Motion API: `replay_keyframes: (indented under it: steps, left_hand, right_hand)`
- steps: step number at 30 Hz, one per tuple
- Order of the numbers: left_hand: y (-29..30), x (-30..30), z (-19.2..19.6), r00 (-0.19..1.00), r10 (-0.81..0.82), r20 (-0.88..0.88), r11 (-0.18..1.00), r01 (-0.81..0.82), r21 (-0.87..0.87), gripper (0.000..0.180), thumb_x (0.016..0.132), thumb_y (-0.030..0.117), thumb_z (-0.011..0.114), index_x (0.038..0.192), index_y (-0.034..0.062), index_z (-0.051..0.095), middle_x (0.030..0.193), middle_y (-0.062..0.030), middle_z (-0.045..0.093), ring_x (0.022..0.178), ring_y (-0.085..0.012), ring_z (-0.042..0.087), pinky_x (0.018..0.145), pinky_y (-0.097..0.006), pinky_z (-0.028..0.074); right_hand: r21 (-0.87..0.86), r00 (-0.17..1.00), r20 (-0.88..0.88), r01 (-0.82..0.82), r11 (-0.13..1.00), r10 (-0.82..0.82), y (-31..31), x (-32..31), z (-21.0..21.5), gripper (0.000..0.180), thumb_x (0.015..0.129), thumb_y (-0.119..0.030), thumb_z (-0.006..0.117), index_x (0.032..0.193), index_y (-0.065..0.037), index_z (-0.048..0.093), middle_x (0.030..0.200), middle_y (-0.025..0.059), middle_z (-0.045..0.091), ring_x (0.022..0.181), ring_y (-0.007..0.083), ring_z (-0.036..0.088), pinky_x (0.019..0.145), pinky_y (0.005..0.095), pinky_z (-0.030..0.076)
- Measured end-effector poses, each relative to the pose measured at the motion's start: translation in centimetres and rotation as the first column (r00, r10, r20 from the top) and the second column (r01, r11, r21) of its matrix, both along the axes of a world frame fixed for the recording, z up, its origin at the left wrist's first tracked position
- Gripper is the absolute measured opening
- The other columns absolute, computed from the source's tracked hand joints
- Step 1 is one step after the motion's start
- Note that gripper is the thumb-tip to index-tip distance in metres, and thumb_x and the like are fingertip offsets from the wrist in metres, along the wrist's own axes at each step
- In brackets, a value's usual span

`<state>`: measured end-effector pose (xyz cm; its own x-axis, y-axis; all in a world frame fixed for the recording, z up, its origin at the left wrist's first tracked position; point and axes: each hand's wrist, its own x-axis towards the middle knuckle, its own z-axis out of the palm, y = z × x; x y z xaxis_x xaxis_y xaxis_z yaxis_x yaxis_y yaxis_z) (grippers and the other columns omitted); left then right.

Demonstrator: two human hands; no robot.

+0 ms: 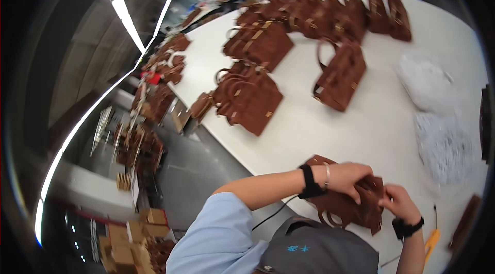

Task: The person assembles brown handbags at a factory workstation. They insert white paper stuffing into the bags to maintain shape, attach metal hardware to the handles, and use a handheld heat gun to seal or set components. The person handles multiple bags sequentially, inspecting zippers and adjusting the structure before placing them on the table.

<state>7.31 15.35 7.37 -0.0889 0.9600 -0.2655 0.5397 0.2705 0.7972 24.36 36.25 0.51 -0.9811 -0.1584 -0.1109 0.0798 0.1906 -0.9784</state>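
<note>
A brown leather handbag (332,207) lies on the white table right in front of me, its handle loop toward my body. My left hand (346,177) comes over it from the left, thumb bent down on the leather and the other fingertips partly hidden at the bag's upper edge; it looks closed on that edge. At the bag's right end, my right hand (399,203) pinches the edge between thumb and fingers. A black band sits on each wrist. Farther off, a single brown handbag (341,75) stands apart on the table.
More brown handbags (252,98) stand at the left edge of the white table (304,129), with a row (325,13) at the back. Clear plastic bags with white contents (425,80) lie on the right. A yellow-handled tool (432,243) lies near my right forearm. Cardboard boxes (121,245) stand lower left.
</note>
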Motion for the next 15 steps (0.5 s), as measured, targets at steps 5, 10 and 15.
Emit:
replay_keyframes:
  steps: [5, 10, 15]
  left_hand:
    - [1.1, 0.2, -1.1, 1.000, 0.014, -0.001, 0.998, -0.014, -0.058, 0.074, 0.062, 0.028, 0.090, 0.119, -0.0033, 0.055, 0.113, -0.0208, 0.065, 0.108, -0.0369, 0.062, 0.092, -0.041, 0.051]
    - [0.7, 0.4, -0.8, 0.999, 0.039, 0.015, 0.995, -0.038, -0.088, 0.074, 0.063, 0.029, 0.090, 0.120, -0.0031, 0.055, 0.112, -0.0203, 0.066, 0.108, -0.0364, 0.063, 0.092, -0.041, 0.051]
    - [0.2, 0.3, -0.9, 0.999, 0.032, 0.008, 0.997, -0.031, -0.067, 0.074, 0.063, 0.030, 0.090, 0.119, -0.0024, 0.055, 0.111, -0.0205, 0.066, 0.107, -0.0369, 0.062, 0.091, -0.041, 0.051]
  right_hand:
    - [-0.182, 0.983, 0.142, 0.140, 0.973, -0.114, 0.2, 0.8, -2.2, 0.016, 0.072, -0.001, 0.071, 0.070, 0.000, 0.055, 0.063, -0.0031, 0.048, 0.061, 0.0073, 0.044, 0.055, 0.0246, 0.037]
    - [-0.260, 0.983, 0.167, 0.117, 0.958, -0.075, 0.6, 0.4, -2.3, 0.014, 0.076, -0.001, 0.071, 0.070, 0.000, 0.058, 0.063, -0.0025, 0.056, 0.059, 0.0052, 0.049, 0.054, 0.0224, 0.039]
    - [-0.311, 0.972, 0.228, 0.119, 0.943, -0.047, 0.2, 0.4, -1.2, 0.012, 0.076, -0.001, 0.072, 0.071, 0.000, 0.061, 0.066, -0.0017, 0.061, 0.063, 0.0055, 0.054, 0.057, 0.0227, 0.044]
